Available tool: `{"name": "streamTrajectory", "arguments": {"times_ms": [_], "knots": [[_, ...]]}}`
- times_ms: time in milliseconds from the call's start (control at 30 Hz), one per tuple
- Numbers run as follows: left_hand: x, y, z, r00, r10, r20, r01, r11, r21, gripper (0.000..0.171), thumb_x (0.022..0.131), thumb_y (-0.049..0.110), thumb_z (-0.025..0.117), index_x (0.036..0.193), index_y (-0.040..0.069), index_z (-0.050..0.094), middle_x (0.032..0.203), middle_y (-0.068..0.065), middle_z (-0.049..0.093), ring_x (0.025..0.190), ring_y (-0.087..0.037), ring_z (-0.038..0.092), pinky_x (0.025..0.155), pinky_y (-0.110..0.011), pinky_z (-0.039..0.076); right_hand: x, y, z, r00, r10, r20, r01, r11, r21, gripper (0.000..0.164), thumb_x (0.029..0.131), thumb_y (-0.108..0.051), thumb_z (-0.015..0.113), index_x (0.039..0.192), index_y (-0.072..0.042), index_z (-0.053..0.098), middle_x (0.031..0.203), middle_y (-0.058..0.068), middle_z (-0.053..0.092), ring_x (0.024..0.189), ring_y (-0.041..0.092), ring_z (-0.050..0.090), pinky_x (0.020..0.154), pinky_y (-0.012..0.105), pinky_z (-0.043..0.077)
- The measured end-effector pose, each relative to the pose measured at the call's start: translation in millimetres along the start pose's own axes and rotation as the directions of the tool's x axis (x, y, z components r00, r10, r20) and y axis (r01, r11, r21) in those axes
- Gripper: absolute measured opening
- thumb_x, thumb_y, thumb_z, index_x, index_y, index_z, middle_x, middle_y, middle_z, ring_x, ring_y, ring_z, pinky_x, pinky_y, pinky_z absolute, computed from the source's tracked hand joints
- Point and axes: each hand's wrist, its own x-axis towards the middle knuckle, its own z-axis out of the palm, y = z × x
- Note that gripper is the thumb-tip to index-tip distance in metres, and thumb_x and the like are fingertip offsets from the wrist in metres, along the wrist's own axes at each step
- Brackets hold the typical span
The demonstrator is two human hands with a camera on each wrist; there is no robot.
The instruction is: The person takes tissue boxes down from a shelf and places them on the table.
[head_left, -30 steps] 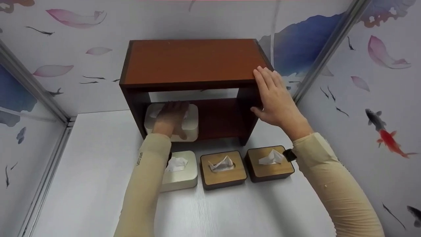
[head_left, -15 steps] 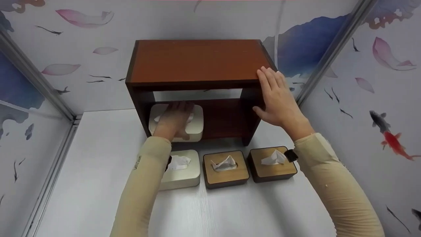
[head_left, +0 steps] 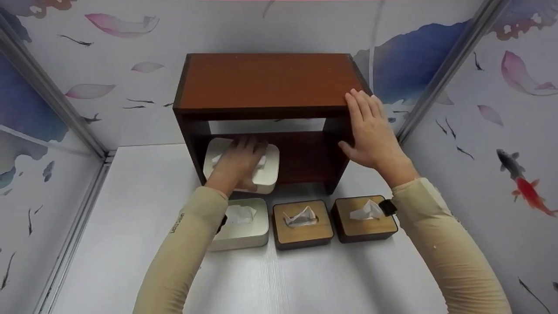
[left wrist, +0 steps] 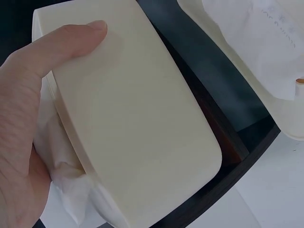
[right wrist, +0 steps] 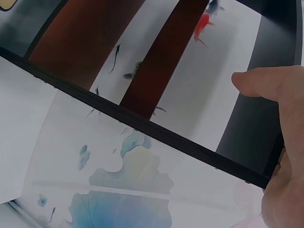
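Observation:
My left hand [head_left: 239, 161] grips a white tissue box [head_left: 267, 175] at the left side of a reddish-brown shelf [head_left: 270, 80]. The box sits slightly askew, its near edge jutting past the shelf's lower board. In the left wrist view the thumb [left wrist: 90, 37] presses the box's side wall, and a tissue hangs from its top; the other fingertips are hidden there. At the shelf's upper right corner, my right hand [head_left: 372, 136] holds the edge, fingers laid over the top. Its thumb [right wrist: 251, 81] lies against the dark inner face in the right wrist view.
Before the shelf stand a second white tissue box [head_left: 246, 237], partly behind the left sleeve, and two wood-topped tissue boxes, one in the middle [head_left: 303, 235] and one at right [head_left: 364, 229]. Printed wall panels [head_left: 144, 109] close in the back and sides.
The left hand has brought the white tissue box a little forward and right, turning it slightly. The right hand keeps its place on the shelf corner. The head view has shifted a little.

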Motion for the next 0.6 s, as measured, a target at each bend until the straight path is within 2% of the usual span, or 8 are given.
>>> {"name": "streamTrajectory", "arguments": {"times_ms": [133,367,600], "knots": [[-7.0,5.3,-3.4,1.0,0.021,-0.022,-0.021,1.0,0.017,0.114,0.049,0.053,0.077,0.143,0.013,0.026,0.136,-0.014,0.038,0.127,-0.033,0.034,0.108,-0.046,0.03,1,0,1,1.0,0.004,0.004,-0.004,1.0,0.005,0.102,0.07,-0.036,0.071,0.146,-0.005,0.011,0.151,0.016,0.016,0.139,0.033,0.015,0.115,0.048,0.009],[-18.5,13.0,-11.7,0.998,0.06,0.002,-0.06,0.996,0.073,0.12,0.048,0.061,0.076,0.144,0.013,0.022,0.134,-0.013,0.04,0.123,-0.032,0.037,0.108,-0.045,0.03,0,-1,1,1.0,0.014,0.004,-0.014,1.0,0.012,0.101,0.071,-0.036,0.071,0.146,-0.005,0.011,0.152,0.016,0.015,0.14,0.033,0.014,0.115,0.048,0.008],[-34.2,15.5,-14.6,0.996,0.086,-0.025,-0.085,0.995,0.061,0.121,0.046,0.065,0.076,0.142,0.012,0.025,0.13,-0.013,0.043,0.12,-0.032,0.041,0.106,-0.044,0.032,1,-1,2,1.0,0.017,0.012,-0.017,1.0,0.003,0.103,0.071,-0.039,0.071,0.146,-0.005,0.01,0.152,0.015,0.014,0.14,0.032,0.013,0.115,0.048,0.008]]}}
